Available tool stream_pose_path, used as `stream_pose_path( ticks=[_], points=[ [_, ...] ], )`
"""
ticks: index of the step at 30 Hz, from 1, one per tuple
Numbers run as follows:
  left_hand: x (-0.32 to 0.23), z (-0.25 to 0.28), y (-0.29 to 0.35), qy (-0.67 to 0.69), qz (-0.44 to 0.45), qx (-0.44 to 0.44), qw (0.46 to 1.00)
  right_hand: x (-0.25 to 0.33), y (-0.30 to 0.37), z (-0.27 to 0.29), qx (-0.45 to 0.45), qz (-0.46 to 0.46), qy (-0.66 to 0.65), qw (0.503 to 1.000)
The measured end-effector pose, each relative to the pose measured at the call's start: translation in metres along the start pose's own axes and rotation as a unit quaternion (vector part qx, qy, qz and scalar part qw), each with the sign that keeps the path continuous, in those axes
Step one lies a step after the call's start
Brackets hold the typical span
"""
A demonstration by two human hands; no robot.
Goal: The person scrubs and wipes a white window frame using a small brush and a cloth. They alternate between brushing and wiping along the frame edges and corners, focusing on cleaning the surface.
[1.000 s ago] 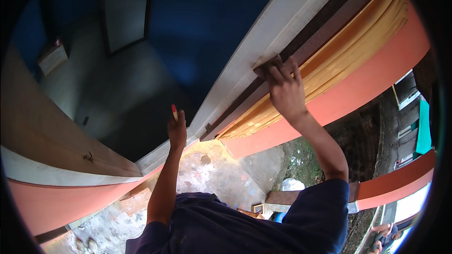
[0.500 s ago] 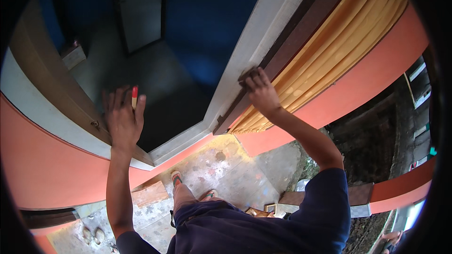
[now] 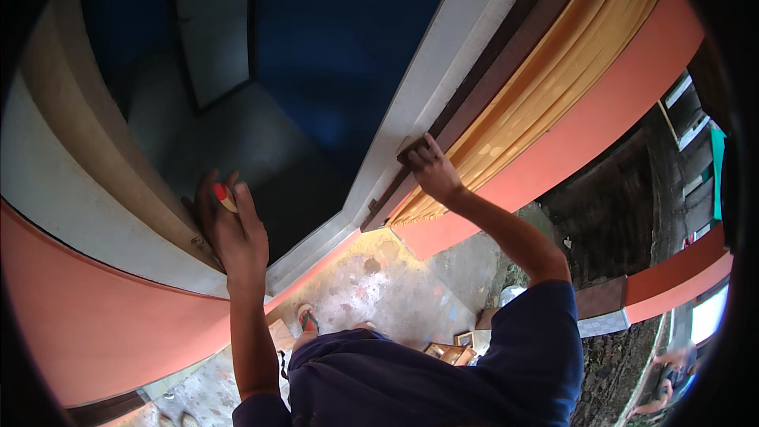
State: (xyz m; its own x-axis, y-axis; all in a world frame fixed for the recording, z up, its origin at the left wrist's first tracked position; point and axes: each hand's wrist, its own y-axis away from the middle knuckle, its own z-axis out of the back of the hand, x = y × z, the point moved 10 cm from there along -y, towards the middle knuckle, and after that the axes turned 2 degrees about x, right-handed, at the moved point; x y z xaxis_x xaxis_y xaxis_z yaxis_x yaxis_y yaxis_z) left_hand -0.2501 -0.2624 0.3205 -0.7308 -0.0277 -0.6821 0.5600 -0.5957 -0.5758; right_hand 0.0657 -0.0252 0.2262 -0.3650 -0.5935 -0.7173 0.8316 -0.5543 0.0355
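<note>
My left hand (image 3: 239, 239) is raised beside the brown-and-white door frame on the left. Between its fingers sits a thin wooden stick with a red tip (image 3: 224, 196); most of it is hidden, so its kind is unclear. My right hand (image 3: 436, 177) is curled round a small dark brown pad (image 3: 411, 149), its index finger extended. That pad lies against the white door frame (image 3: 379, 160) on the right, at the border with the dark brown wood strip (image 3: 474, 95).
Right of the frame hangs a yellow curtain (image 3: 545, 71) above an orange wall (image 3: 609, 103). Beyond the doorway is a dark room with blue walls. Wooden pieces (image 3: 452, 353) lie on the stained floor (image 3: 371, 277) near my feet. Another person (image 3: 672, 375) is at the far right.
My right hand has slid a little lower along the door frame with the brown pad. My left hand has shifted right and down in the picture, and the red-tipped stick now tilts. The view has turned slightly.
</note>
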Motion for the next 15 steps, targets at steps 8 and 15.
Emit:
stream_pose_path(
  ticks=[8,15],
  points=[
    [0.006,0.000,-0.003,0.055,0.025,-0.016,0.998,-0.054,0.018,0.048,-0.023,-0.089,0.046,0.995],
    [0.011,0.003,-0.002,0.115,0.026,-0.020,0.993,-0.067,0.000,0.073,-0.078,-0.071,0.044,0.993]
  ],
)
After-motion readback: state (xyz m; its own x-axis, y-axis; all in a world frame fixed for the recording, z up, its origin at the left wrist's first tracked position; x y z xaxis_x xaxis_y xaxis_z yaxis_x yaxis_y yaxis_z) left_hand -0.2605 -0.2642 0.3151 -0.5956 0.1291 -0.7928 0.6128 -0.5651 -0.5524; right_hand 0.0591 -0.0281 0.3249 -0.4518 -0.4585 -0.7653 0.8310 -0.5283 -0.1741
